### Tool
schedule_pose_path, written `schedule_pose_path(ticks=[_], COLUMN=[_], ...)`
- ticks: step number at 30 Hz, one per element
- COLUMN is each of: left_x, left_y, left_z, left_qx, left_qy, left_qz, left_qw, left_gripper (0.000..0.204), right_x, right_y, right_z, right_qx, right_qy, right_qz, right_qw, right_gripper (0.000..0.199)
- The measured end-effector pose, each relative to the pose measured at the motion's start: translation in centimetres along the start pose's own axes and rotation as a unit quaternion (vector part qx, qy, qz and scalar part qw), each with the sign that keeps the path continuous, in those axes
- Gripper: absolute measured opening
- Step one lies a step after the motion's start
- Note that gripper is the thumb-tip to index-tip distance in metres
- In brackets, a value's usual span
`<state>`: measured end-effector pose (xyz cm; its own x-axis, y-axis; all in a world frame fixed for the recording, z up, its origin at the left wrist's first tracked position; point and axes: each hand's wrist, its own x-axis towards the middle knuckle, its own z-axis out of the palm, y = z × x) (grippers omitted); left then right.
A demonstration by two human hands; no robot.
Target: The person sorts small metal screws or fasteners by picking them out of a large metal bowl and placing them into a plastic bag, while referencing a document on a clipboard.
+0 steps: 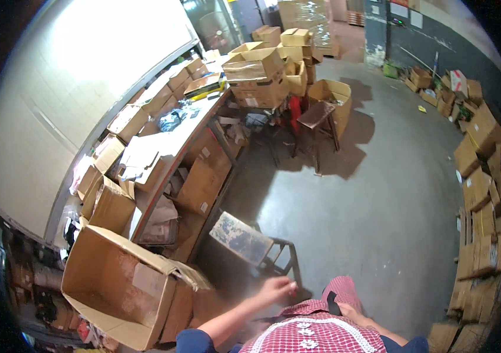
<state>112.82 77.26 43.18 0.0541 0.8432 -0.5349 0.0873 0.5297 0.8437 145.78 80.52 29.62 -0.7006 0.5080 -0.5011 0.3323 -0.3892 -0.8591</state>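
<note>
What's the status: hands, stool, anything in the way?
Left hand empty, open, just short of the worn stool. Right hand hidden by the checked garment. Big open carton close left.

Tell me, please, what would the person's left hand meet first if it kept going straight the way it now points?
The left hand points up and right in the picture, toward the dark frame of the worn-topped stool. It would probably meet that frame first, though depth is hard to judge and the hand is blurred.

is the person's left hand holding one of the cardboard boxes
No, the left hand is bare and holds nothing, hanging over the floor beside the worn stool, apart from the big open cardboard box.
</note>
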Motion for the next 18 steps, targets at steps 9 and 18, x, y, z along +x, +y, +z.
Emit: schedule_pose_path(ticks=[9, 18], left_x=[8.6, 16.7], left_y=[33.1, 43.2], left_z=[-5.7, -17.2], left_qx=[-0.01, 0.098], left_qy=[0.138, -0.096], left_qz=[0.726, 0.856], left_qw=[0.674, 0.498], left_gripper=[0.034, 0.011], right_x=[19.3, 39.0], right_y=[-20.3, -31.9], right_z=[-17.9, -21.4], right_qx=[-0.251, -0.41], right_qy=[0.05, -0.243], right_qz=[-0.221, -0.105], right_qw=[0.941, 0.873], right_gripper=[0.026, 0.042])
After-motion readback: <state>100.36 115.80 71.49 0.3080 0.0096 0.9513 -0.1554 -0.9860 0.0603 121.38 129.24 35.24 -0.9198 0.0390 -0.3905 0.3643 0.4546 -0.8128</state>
